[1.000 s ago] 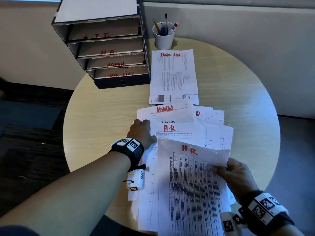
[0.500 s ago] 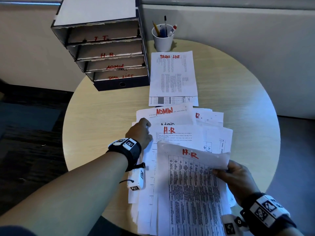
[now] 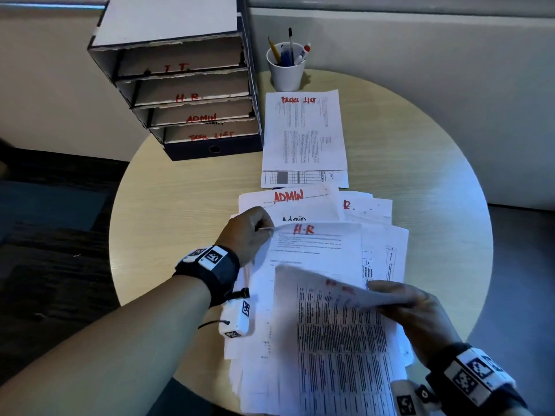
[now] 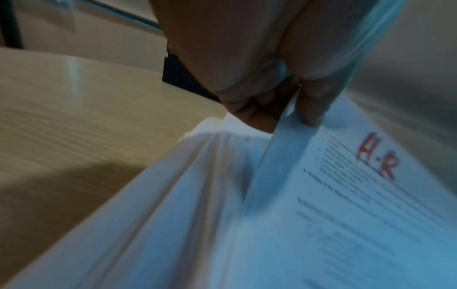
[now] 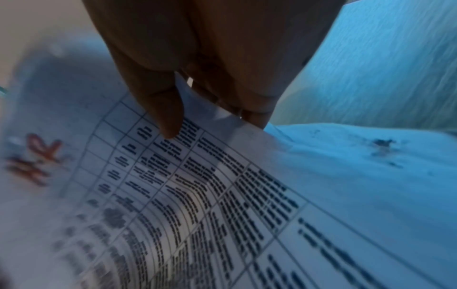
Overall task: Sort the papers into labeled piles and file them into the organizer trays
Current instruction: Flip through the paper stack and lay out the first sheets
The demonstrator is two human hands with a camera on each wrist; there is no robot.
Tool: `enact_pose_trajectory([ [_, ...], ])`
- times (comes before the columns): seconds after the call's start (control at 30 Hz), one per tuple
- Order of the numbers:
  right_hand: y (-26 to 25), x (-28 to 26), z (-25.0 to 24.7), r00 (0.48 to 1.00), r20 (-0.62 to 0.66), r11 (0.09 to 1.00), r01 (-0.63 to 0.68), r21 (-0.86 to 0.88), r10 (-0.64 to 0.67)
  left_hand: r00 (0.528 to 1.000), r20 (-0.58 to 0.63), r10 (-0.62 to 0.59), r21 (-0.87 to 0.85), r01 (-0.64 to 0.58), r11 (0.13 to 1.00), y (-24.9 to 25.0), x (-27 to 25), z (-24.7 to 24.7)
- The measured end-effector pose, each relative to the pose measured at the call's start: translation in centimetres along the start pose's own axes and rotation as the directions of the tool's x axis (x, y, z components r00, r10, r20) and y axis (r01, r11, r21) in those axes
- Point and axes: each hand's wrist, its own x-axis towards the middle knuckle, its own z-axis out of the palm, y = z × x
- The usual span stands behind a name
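On the round table [image 3: 180,205], the left hand [image 3: 246,232] pinches the top-left corner of an "H.R" sheet [image 3: 318,250] lying atop the loose paper spread. The right hand [image 3: 420,313] has its grip closed on the curled top edge of a gridded "H.R" page [image 3: 339,340], thumb on top. The labelled organizer trays [image 3: 192,97] stand at the far left, beside a "Tasks List" pile [image 3: 303,130].

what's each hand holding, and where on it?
Left hand pinches the top-left corner of an H.R text sheet. Right hand pinches the H.R table sheet at its upper right edge.
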Motion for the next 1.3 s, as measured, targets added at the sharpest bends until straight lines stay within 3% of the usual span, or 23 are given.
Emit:
enact_pose_trajectory([
  [0.13,-0.2,-0.3,-0.9,0.998,0.034,0.998,0.058,0.017,-0.058,0.995,0.058,0.078,-0.359,-0.052,0.932,2.2,-4.2,-0.1],
  [0.23,-0.5,-0.1,-0.8,0.999,0.044,0.999,0.031,-0.018,-0.030,0.970,0.205,0.130,-0.469,-0.019,0.883,3.2,-7.0,1.1],
  [0.33,-0.8,0.0,-0.1,0.998,-0.043,0.997,0.037,-0.068,-0.040,0.956,0.272,0.109,-0.507,0.046,0.861,2.7,-6.6,1.3],
  [0.4,-0.7,0.0,0.0,0.995,-0.091,0.994,0.035,-0.103,-0.044,0.965,0.249,0.078,-0.368,0.019,0.930,1.6,-4.6,1.0],
  [0.47,-1.5,-0.3,0.0,0.997,-0.063,0.995,0.047,-0.087,-0.053,0.980,0.194,0.055,0.007,-0.057,0.998,0.7,-1.8,0.4],
  [0.53,-1.6,-0.7,-0.5,0.998,-0.058,0.992,0.024,-0.120,-0.032,0.976,0.217,0.007,0.381,-0.091,0.920,0.4,0.3,0.1],
  [0.63,-2.4,-1.6,-1.1,0.998,-0.059,0.986,0.021,-0.165,-0.031,0.956,0.252,-0.147,0.644,-0.052,0.764,0.2,1.9,0.8],
  [0.83,-2.6,-2.5,-1.6,0.998,-0.057,0.991,-0.006,-0.136,-0.002,0.978,0.150,-0.141,0.616,0.019,0.788,-0.4,2.2,1.2],
  [1.0,-1.2,-2.3,-1.8,0.997,-0.069,0.996,-0.041,-0.083,0.035,0.981,0.148,-0.125,0.562,0.020,0.827,-0.4,2.2,1.1],
  [1.17,-2.3,-2.3,-1.2,0.999,-0.029,0.986,-0.031,-0.165,0.026,0.970,0.173,-0.170,0.625,0.026,0.781,0.0,2.6,0.9],
  [1.3,-2.5,-2.2,-1.0,0.999,-0.030,0.990,0.009,-0.141,-0.013,0.971,0.172,-0.164,0.600,0.029,0.800,-0.1,2.6,1.1],
])
